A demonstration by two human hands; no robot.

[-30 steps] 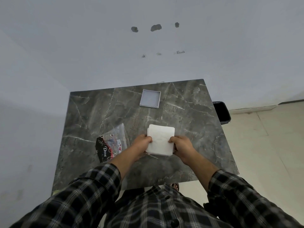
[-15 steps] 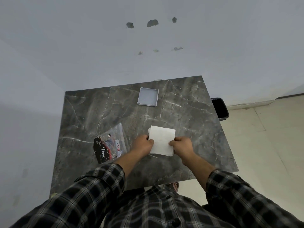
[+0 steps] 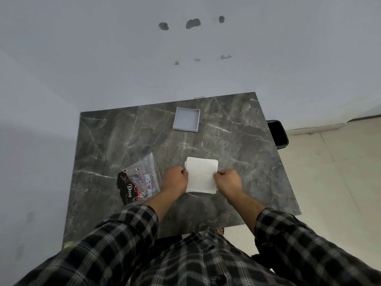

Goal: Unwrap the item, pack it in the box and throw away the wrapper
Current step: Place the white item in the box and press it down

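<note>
Hands, left (image 3: 175,181) and right (image 3: 227,181), each pinch a side of the tissues (image 3: 201,175) near the worktop's (image 3: 237,141) front edge, squaring them for the box (image 3: 186,122) at the far edge.

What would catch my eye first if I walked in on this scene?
Probably the white stack of tissues, pinched at its sides by the left hand and right hand over the dark marble table. Left of it lies a clear printed wrapper; an open grey box sits near the far edge.
</note>
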